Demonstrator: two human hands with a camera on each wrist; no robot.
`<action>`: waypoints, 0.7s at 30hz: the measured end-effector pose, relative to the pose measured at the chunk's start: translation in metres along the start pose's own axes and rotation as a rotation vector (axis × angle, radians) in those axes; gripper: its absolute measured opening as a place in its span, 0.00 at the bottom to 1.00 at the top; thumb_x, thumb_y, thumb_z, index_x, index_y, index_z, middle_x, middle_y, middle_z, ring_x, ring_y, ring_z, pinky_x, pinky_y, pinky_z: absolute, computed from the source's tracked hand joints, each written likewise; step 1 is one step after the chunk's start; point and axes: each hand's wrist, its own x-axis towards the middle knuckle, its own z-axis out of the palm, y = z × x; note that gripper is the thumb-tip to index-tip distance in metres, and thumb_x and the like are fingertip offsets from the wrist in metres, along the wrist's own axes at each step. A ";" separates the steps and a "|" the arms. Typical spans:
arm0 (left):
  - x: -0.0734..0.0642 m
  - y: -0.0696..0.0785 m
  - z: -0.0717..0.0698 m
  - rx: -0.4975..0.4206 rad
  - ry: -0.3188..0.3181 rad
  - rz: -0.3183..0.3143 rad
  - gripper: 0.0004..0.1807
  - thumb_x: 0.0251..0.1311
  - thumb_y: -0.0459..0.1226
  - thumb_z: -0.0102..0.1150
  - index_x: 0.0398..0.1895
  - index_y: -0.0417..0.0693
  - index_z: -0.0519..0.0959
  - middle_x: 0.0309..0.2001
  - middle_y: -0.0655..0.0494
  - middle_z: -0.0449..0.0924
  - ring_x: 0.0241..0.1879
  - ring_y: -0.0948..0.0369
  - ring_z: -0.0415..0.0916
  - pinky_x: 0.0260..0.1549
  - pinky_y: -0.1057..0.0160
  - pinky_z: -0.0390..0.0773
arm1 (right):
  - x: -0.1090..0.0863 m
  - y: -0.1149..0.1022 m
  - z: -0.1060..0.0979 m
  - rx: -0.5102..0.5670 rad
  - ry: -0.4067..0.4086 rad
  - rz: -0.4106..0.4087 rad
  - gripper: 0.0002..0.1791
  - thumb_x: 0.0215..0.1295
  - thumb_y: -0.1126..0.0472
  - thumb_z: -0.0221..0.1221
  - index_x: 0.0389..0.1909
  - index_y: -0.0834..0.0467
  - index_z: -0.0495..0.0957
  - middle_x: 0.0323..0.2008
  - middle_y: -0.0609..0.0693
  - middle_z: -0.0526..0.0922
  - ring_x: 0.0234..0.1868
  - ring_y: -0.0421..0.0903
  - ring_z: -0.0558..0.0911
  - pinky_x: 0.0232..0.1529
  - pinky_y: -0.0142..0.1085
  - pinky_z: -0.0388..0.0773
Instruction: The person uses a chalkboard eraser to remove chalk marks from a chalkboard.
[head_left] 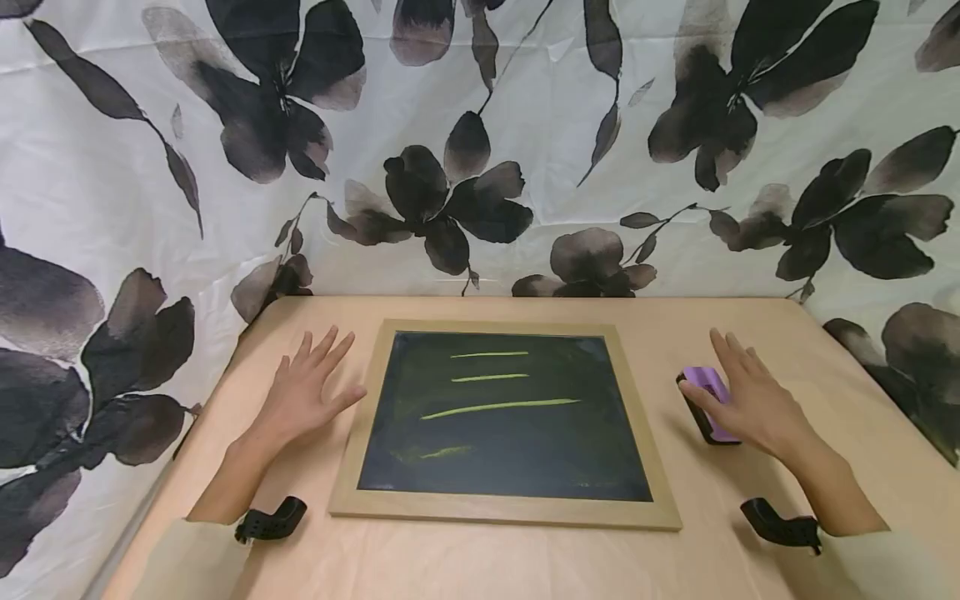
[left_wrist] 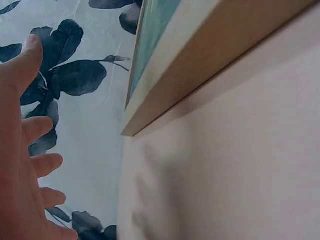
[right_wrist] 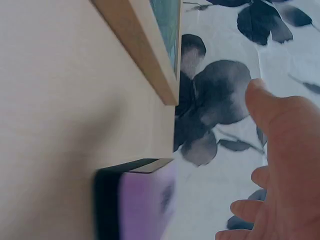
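Observation:
A small chalkboard (head_left: 510, 454) in a pale wooden frame lies flat on the table, with several yellow chalk lines and a smudge low on its left. My left hand (head_left: 309, 398) hovers just left of the frame, fingers spread and holding nothing; the left wrist view shows the same hand (left_wrist: 20, 150) apart from the frame edge (left_wrist: 180, 65). On the right, a purple and black chalkboard eraser (head_left: 705, 379) sits on the table. My right hand (head_left: 761, 408) is held above it with fingers extended. The right wrist view shows a gap between that hand (right_wrist: 292, 165) and the eraser (right_wrist: 145, 205).
The light wood table (head_left: 480, 558) ends at a back edge against a white cloth (head_left: 555, 108) printed with dark flowers. Black wrist bands (head_left: 272, 521) sit on both forearms, next to pale sleeves (head_left: 198, 562).

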 end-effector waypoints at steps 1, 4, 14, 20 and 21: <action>0.000 0.000 0.003 -0.009 -0.005 -0.001 0.45 0.60 0.61 0.53 0.76 0.53 0.53 0.74 0.43 0.47 0.71 0.36 0.36 0.58 0.25 0.43 | -0.001 0.002 0.003 0.018 -0.004 0.014 0.52 0.66 0.39 0.54 0.76 0.56 0.32 0.73 0.67 0.37 0.70 0.71 0.40 0.44 0.79 0.50; -0.002 -0.001 0.010 -0.028 -0.008 -0.001 0.45 0.60 0.61 0.53 0.76 0.52 0.53 0.74 0.43 0.48 0.71 0.36 0.38 0.58 0.25 0.45 | -0.005 0.009 0.012 0.059 -0.020 0.047 0.54 0.66 0.39 0.54 0.76 0.58 0.30 0.72 0.69 0.36 0.70 0.71 0.40 0.43 0.80 0.50; 0.005 0.002 0.026 -0.114 0.038 -0.005 0.44 0.61 0.59 0.54 0.75 0.50 0.54 0.74 0.42 0.49 0.71 0.37 0.39 0.59 0.28 0.47 | 0.001 0.024 0.034 0.081 0.036 0.073 0.53 0.65 0.39 0.55 0.76 0.60 0.35 0.69 0.74 0.45 0.62 0.80 0.52 0.43 0.78 0.54; 0.005 0.000 0.042 -0.221 0.034 -0.022 0.42 0.62 0.54 0.56 0.75 0.48 0.55 0.73 0.41 0.50 0.71 0.36 0.41 0.60 0.29 0.48 | 0.004 0.034 0.049 0.165 0.158 0.060 0.50 0.66 0.45 0.58 0.73 0.69 0.41 0.64 0.79 0.52 0.59 0.82 0.54 0.47 0.73 0.56; 0.005 0.000 0.045 -0.238 0.030 -0.023 0.42 0.63 0.54 0.56 0.75 0.48 0.54 0.73 0.42 0.50 0.71 0.36 0.40 0.61 0.30 0.48 | 0.005 0.037 0.050 0.171 0.175 0.059 0.49 0.66 0.46 0.58 0.73 0.70 0.42 0.63 0.80 0.53 0.58 0.82 0.54 0.46 0.72 0.57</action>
